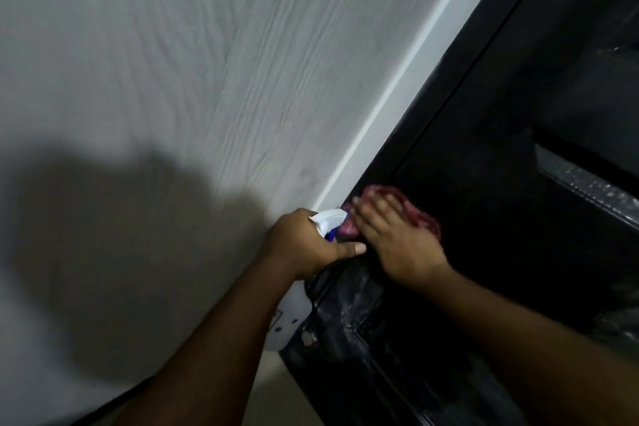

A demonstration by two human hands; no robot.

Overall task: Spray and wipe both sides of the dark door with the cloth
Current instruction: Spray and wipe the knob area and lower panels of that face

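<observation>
Our flat-fingered right hand (pixel 397 240) presses the crumpled red cloth (pixel 420 214) on the dark panelled door (pixel 484 166), just right of our left hand (pixel 302 245) gripping a white-and-blue spray bottle (pixel 328 221).

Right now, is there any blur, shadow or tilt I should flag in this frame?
Head view: steeply tilted; a soft shadow darkens the lower-left wall; the right hand and red cloth are motion-blurred against the dark door; the left hand gripping the spray bottle looks sharper.
</observation>
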